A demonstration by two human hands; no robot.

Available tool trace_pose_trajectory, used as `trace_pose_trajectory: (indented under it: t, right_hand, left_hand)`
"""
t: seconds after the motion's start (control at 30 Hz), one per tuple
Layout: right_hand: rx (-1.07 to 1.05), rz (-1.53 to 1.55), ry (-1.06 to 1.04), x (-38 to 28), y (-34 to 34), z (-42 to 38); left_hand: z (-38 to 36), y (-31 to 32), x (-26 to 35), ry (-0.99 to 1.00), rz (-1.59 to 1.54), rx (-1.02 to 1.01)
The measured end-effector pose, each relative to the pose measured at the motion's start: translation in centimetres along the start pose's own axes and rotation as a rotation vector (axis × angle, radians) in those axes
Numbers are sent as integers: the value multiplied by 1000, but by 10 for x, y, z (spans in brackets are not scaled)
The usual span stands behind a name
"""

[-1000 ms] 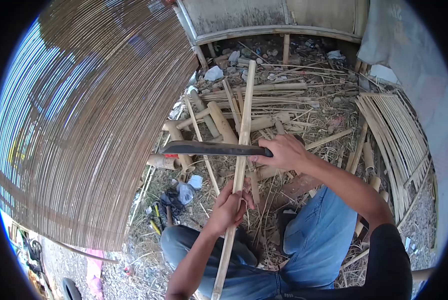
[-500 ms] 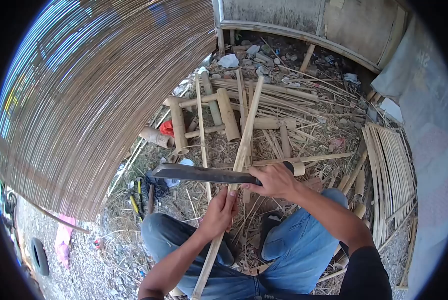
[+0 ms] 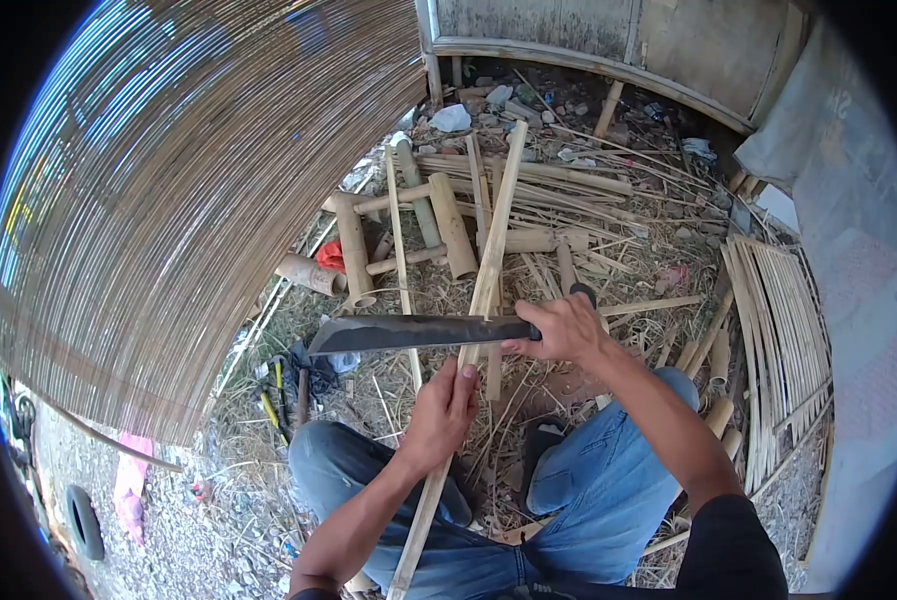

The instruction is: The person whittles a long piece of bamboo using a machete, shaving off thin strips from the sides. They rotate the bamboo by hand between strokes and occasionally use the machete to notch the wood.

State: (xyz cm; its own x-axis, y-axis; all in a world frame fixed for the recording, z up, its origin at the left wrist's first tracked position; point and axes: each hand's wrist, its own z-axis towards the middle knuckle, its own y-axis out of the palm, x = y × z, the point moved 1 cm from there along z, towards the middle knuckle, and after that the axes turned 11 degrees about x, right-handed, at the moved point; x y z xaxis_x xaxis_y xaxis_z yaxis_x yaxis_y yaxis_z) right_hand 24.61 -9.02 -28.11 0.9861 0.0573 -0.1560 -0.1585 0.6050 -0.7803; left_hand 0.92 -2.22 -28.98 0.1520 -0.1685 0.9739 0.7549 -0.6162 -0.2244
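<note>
My left hand (image 3: 441,418) is wrapped round a long bamboo strip (image 3: 502,215) that slants from my lap up and away. Just beyond that grip, a machete (image 3: 399,335) lies across the strip, its wide dark blade pointing left. My right hand (image 3: 561,330) is closed round the machete's black handle, whose rounded end shows above the knuckles. The blade seems to touch the strip; whether it has cut in is hard to tell. Another thin bamboo strip (image 3: 401,230) runs under the blade, to the left.
A bamboo frame (image 3: 456,225) of thick tubes lies ahead, with split strips piled behind it. A slatted bamboo panel (image 3: 769,340) leans at right, beside a grey sheet. A hanging slat blind (image 3: 169,220) fills the left. Yellow-handled tools (image 3: 274,400) lie near my left knee.
The machete has shifted slightly right and up along the strip with my right hand, and its blade has turned a little. My left hand keeps its hold, nearly still.
</note>
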Motion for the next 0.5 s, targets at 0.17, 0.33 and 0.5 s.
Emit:
trace_pose_trajectory:
  t: [0.17,0.33,0.5]
  right_hand:
    - [30,-176,127,34,-7,4]
    - [201,-225,717,94,-49,9]
    - [274,507,774,36,-20,-6]
  left_hand:
    - [-8,-8,16,-113,-114,-38]
    - [-14,-32,7,-150,-202,35]
    - [-4,-18,5,-220,-301,-125]
